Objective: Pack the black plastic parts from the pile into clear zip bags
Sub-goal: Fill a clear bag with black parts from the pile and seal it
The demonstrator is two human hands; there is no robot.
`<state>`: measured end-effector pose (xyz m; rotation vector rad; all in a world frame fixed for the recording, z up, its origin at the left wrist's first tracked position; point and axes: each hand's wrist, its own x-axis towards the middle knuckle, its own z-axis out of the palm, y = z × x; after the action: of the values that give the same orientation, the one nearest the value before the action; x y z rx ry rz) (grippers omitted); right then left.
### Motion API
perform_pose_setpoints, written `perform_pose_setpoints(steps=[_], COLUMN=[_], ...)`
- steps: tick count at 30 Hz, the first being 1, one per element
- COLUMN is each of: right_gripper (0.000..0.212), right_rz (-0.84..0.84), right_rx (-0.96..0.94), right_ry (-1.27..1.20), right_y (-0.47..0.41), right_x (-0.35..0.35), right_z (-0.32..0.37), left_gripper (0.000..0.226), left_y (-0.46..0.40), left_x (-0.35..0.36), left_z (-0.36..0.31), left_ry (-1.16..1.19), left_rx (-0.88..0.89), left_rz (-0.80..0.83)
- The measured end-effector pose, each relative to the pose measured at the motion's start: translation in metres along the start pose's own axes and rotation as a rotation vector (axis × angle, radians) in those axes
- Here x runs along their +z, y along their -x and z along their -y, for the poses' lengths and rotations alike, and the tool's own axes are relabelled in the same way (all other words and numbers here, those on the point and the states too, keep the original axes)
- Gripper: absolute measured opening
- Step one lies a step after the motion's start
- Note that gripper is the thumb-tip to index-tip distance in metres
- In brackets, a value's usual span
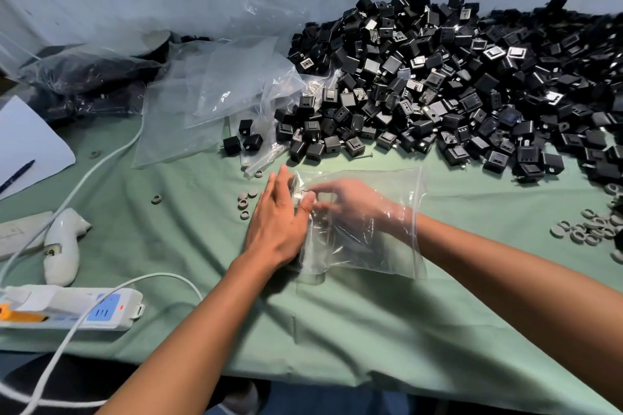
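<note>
The desk (pixel 371 330) is covered by a green cloth, and from twelve to three o'clock a broad pile of black plastic parts (pixel 455 84) spreads across it and runs off the right edge. At eleven o'clock lies a loose heap of empty clear bags (pixel 215 91); further toward ten, a filled bag (pixel 84 74) with dark contents. A few stray black parts (pixel 244 140) sit on the edge of the empty bags, just beside the pile's near-left corner.

At the centre lies the clear zip bag (pixel 377 246) being worked — flat on the cloth, its mouth toward three o'clock. The right hand (pixel 347 204) is pushed inside it up to the wrist, fingers curled toward nine o'clock; the film blurs what they meet, so I cannot tell whether this grip is clenched on a part. The left hand (pixel 279 222) lies outside on the bag's closed end, fingers straight and released, pressing the plastic flat.

At eight o'clock rests a white power strip (pixel 101 310) with its white cable (pixel 67 340) looping off the near edge, and a white handheld tool (pixel 62 246) lies above it. At nine o'clock is a sheet of paper (pixel 30 141) carrying a blue pen (pixel 17 175). Small grey rings (pixel 247 200) sit just left of the left hand — more grey rings (pixel 590 229) cluster at three o'clock.
</note>
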<state>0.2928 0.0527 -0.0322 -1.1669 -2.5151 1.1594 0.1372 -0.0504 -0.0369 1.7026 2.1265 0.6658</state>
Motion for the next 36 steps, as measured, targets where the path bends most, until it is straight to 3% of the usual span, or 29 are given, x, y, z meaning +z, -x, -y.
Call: perform_pose_setpoints(steps=[4,7,11,16,22,26,29,31,33,36], right_gripper=[0.044,0.028,0.019,0.011,0.011,0.013,0.020,0.028,0.025,0.019], right_rz=[-0.046,-0.026,-0.012,-0.049,-0.086,-0.095,-0.054,-0.024,0.058,0.320], right_rx=[0.080,0.150,0.170,0.191,0.198,0.135,0.112,0.139,0.143,0.114], right_ry=[-0.368,-0.585,-0.585,-0.638,-0.616,-0.597,-0.589,-0.557,-0.497,-0.517], right_y=[0.006,0.008,0.002,-0.008,-0.013,-0.010,-0.007,0.000,0.015,0.053], right_x=[0.002,-0.001,0.004,0.011,0.014,0.017,0.015,0.008,-0.007,-0.048], right_z=[-0.005,-0.005,0.003,0.007,0.014,0.019,0.020,0.013,-0.002,-0.032], left_gripper=[0.042,0.031,0.024,0.019,0.033,0.027,0.028,0.043,0.061,0.073], left_y=[-0.008,-0.018,-0.032,-0.031,-0.027,-0.023,-0.018,-0.016,-0.015,-0.016], left_x=[-0.017,-0.024,-0.020,-0.012,-0.014,-0.017,-0.011,-0.004,0.003,0.008], left_z=[0.005,0.008,0.012,0.010,0.011,0.009,0.001,-0.005,-0.005,0.000], left_ry=[0.330,0.506,0.633,0.621,0.641,0.416,0.020,-0.092,-0.228,-0.373], left_rx=[-0.130,-0.297,-0.421,-0.363,-0.337,-0.278,-0.011,0.089,0.092,0.085], left_rz=[-0.263,-0.424,-0.383,-0.366,-0.279,-0.298,-0.230,-0.117,0.001,0.066])
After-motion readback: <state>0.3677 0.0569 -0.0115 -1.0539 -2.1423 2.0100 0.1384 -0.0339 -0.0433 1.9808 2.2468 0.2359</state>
